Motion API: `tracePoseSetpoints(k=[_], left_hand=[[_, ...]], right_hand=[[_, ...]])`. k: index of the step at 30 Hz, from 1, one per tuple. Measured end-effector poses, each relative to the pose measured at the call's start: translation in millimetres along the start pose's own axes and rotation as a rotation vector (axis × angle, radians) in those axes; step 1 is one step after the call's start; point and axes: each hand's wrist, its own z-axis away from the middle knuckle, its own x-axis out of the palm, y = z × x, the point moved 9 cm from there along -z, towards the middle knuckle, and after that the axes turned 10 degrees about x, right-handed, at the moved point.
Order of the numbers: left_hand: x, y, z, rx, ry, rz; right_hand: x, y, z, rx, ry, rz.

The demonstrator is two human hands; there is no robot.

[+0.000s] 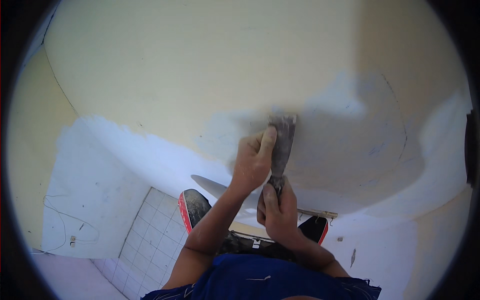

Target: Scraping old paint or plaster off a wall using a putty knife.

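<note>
A putty knife (284, 145) with a wide, stained grey blade stands nearly upright, its broad edge at the cream and white wall (170, 75). My right hand (281, 212) is closed round its dark handle below. Higher up, my left hand (252, 160) grips the blade's left side, thumb on the near face and the other fingers partly hidden. Around the blade's edge the wall has whitish, patchy areas, and shadow falls over the part to the right.
My shoes (196, 207) with red and white soles are below, left and right of my hands. Low on the wall is a strip with hooks (317, 213). White floor tiles (155, 227) lie at the lower left, near a wall socket (73, 242) with a loose cable (64, 225).
</note>
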Motion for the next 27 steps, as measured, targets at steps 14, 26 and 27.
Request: tracePoseSetpoints(k=[14, 26, 27], left_hand=[[-5.0, -9.0, 3.5, 0.020, 0.004, -0.083], [-7.7, -0.2, -1.7, 0.012, 0.055, -0.019], [-7.7, -5.6, 4.7, 0.010, 0.053, -0.049]], right_hand=[[-7.0, 4.6, 1.3, 0.015, 0.031, 0.049], [-0.4, -2.9, -3.7, -0.021, -0.001, 0.064], [-2.8, 4.7, -2.9, 0.004, 0.014, 0.059]])
